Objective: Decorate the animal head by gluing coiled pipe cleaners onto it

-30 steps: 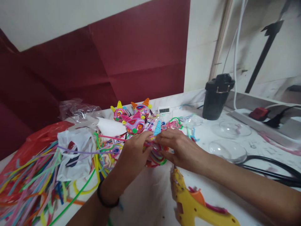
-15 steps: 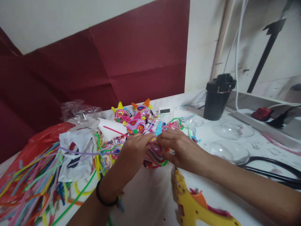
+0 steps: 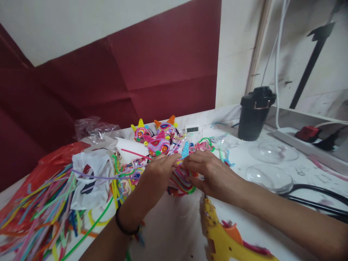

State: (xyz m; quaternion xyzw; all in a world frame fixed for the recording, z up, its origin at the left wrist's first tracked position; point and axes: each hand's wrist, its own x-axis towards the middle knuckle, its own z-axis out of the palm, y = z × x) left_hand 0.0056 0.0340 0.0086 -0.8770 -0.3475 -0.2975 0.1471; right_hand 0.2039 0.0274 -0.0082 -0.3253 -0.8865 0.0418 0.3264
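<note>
My left hand (image 3: 156, 175) and my right hand (image 3: 208, 170) meet at the middle of the table, both closed on a round ornament of coiled coloured strips (image 3: 181, 181). Their fingertips pinch at its top, close to a thin pink strip (image 3: 134, 153) that runs off to the left. A dark band circles my left wrist. Three similar ornaments with small horns (image 3: 157, 136) lie just behind the hands.
A yellow glue gun (image 3: 223, 237) lies near the front edge under my right forearm. Loose coloured strips (image 3: 40, 210) and plastic bags (image 3: 89, 174) cover the left. Clear half-domes (image 3: 269, 177), a black canister (image 3: 254, 114), a small digital display (image 3: 192, 129) and black cable (image 3: 315, 197) occupy the right.
Both hands stay on the ornament with only small finger shifts. The view has drifted slightly, so everything sits a little to the right and lower.
</note>
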